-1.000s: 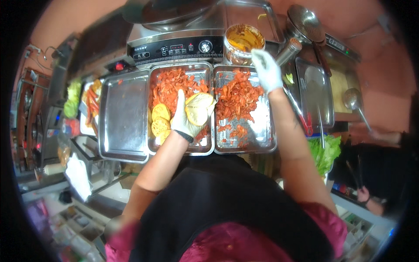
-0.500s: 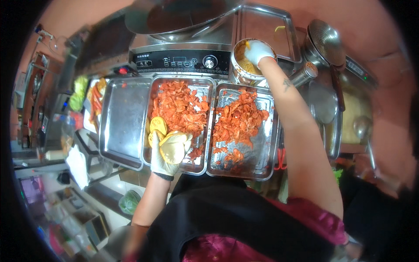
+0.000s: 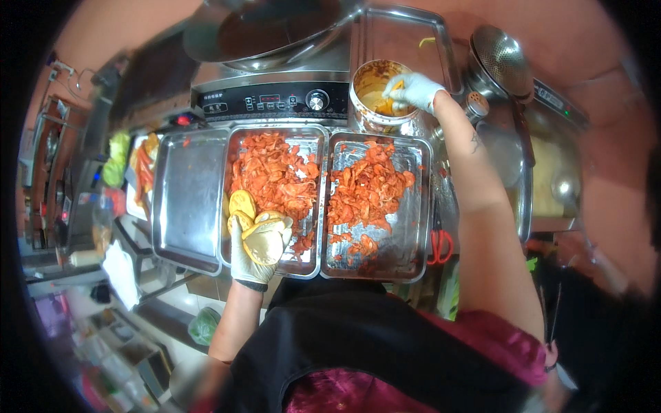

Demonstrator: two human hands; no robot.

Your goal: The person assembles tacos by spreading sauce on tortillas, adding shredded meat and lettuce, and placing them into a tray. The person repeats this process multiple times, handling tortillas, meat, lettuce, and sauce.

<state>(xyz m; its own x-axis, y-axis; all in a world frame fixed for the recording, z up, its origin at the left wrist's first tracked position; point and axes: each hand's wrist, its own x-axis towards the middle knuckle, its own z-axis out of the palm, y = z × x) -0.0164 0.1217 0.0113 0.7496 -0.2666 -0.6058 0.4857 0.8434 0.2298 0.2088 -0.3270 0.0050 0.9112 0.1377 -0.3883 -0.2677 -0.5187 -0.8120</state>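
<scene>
My left hand, in a white glove, grips several round yellow flatbreads over the lower left part of the middle tray. One flatbread is open toward me and shows its pale inside. At the far right my gloved right hand is over the mouth of a round bucket, closed on a small yellow-orange thing whose kind I cannot make out. Light yellow-brown paste is in the bucket, with dark smears round its inner wall. Below the flatbreads, the middle tray holds orange-red sliced food.
The right-hand tray holds more red slices; the left-hand steel tray is bare. Behind them stand a cooker with a control panel and a large wok. Red-handled scissors lie beside the right tray, and a perforated strainer is farther back.
My right hand has risen from inside the bucket toward its right rim, with the yellow-orange thing in its fingers. The left hand keeps hold of the flatbreads. The whole view has shifted slightly.
</scene>
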